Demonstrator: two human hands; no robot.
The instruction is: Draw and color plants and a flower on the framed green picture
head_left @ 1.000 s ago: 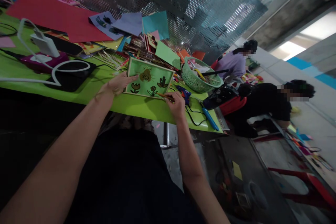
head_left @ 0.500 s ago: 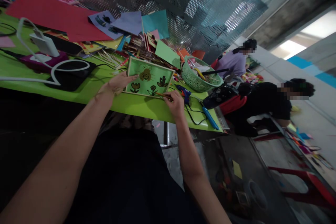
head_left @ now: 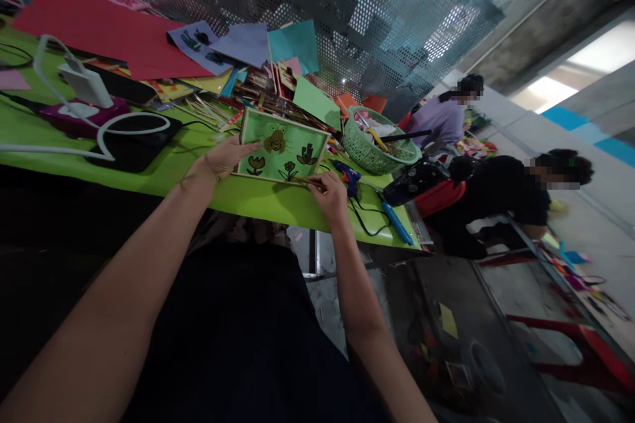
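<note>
A green picture in a pale wooden frame (head_left: 282, 145) is tilted up above the front edge of the table. On it are a brown animal figure and several dark-outlined flowers. My left hand (head_left: 229, 157) is closed on the frame's left side, with the thumb over the front. Between the fingers of my right hand (head_left: 330, 193) is a thin brown stick (head_left: 308, 180), perhaps a pencil or brush. Its tip lies at the picture's lower edge, near the middle flower; whether it touches cannot be made out.
Right of the frame are a blue glue gun (head_left: 350, 177), a green basket (head_left: 380, 149) and a dark bottle (head_left: 409, 182). Coloured paper (head_left: 109, 33) and sticks pile up behind. At left, a white charger (head_left: 86, 84) is plugged into a purple socket block (head_left: 74, 115). Two people (head_left: 489, 205) work at right.
Almost nothing differs. The stick in my right hand has shifted very slightly at the picture's lower edge, while my left hand and the frame stay in place.
</note>
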